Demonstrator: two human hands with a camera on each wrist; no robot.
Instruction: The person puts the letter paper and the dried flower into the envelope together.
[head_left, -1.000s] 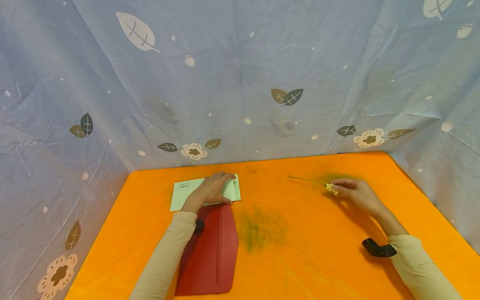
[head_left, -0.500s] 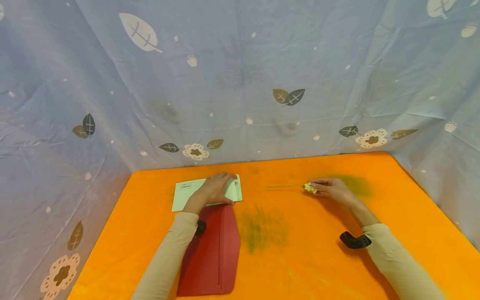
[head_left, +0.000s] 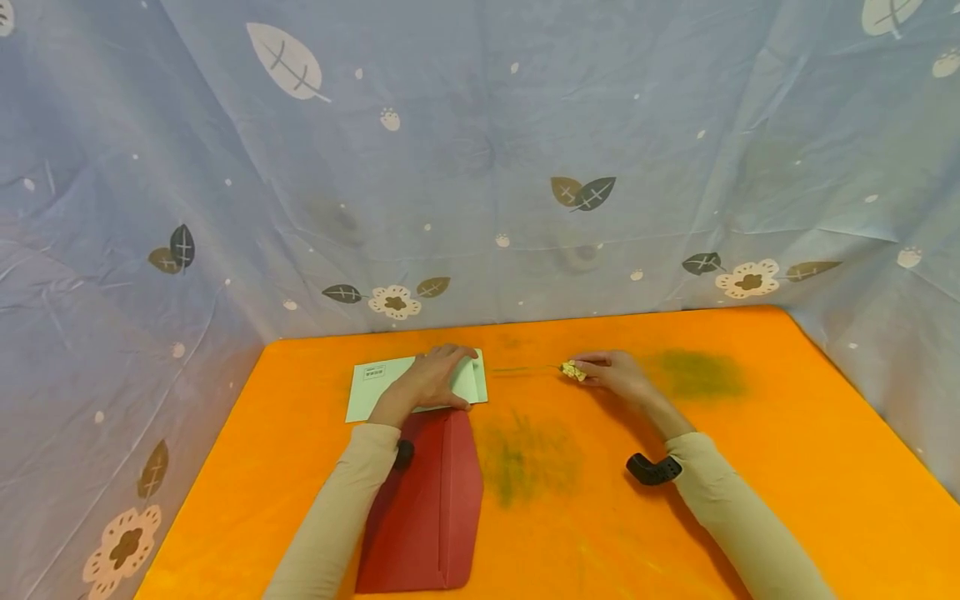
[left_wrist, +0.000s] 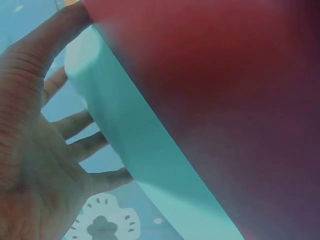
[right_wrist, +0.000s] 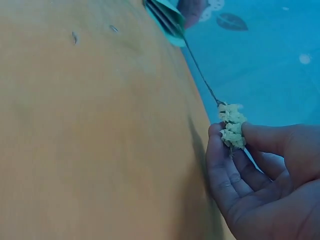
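Note:
A pale green envelope (head_left: 366, 396) lies at the back left of the orange table. My left hand (head_left: 426, 385) spans its right end, thumb on the near edge and fingers on the far edge, gripping it across. In the right wrist view that end of the envelope (right_wrist: 167, 24) gapes open. Between thumb and fingertips, my right hand (head_left: 618, 377) pinches the pale yellow head of a flower sprig (head_left: 573, 371). Its thin stem points left, with the tip close to the envelope's gaping end; whether it touches cannot be told.
Nearer the front, below my left hand, lies a red envelope (head_left: 420, 517) with its flap to the right. Greenish stains (head_left: 517, 458) mark the orange tabletop (head_left: 585, 517). A blue-grey patterned curtain (head_left: 480, 167) stands behind and at both sides.
My right hand has moved left with the flower sprig, bringing the stem from the right part of the table to the green envelope's end. The left hand has kept its place.

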